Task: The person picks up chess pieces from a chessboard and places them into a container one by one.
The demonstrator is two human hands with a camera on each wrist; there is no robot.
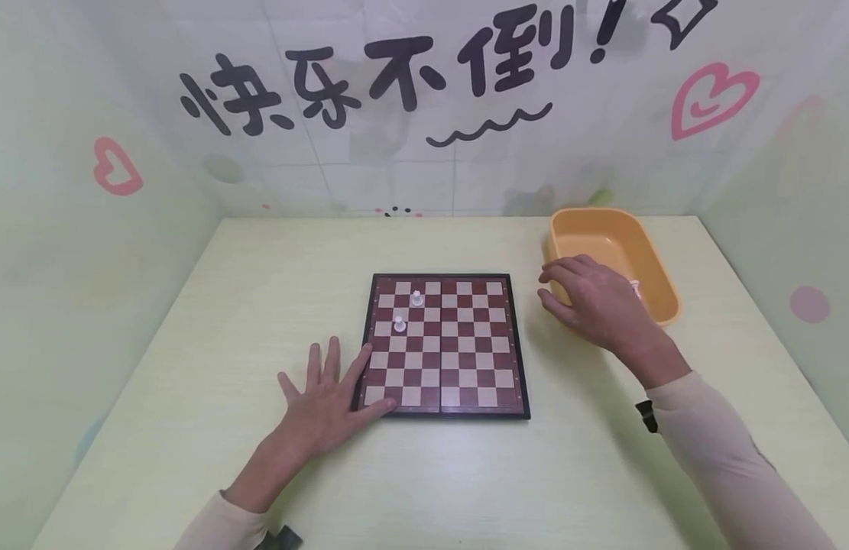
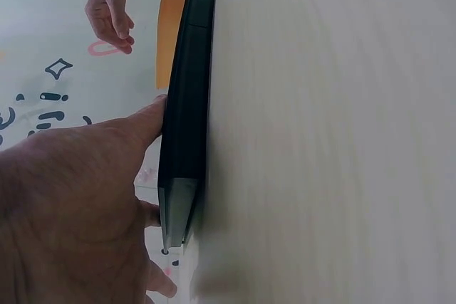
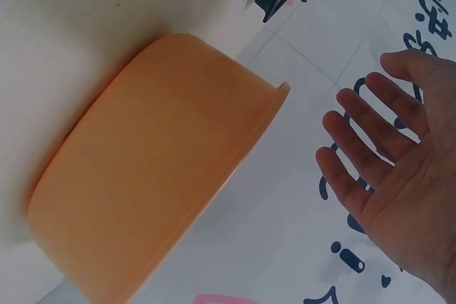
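A brown-and-cream chessboard (image 1: pixel 475 344) with a dark rim lies flat on the table. Two white chess pieces stand on its far left part: one piece (image 1: pixel 416 299) nearer the back, another piece (image 1: pixel 400 325) a little closer and further left. My left hand (image 1: pixel 321 416) has its fingers spread, with thumb and index finger touching the board's left and near edges. Over the near left rim of the orange basin (image 1: pixel 644 252) hovers my right hand (image 1: pixel 592 302). Its palm is bare in the right wrist view, fingers loosely bent and holding nothing.
Something small and white (image 1: pixel 634 288) shows inside the basin, partly behind the right hand. The basin stands at the table's back right, to the right of the board. A printed sheet (image 1: pixel 396 176) with black lettering and hearts borders the table's back edge and sides.
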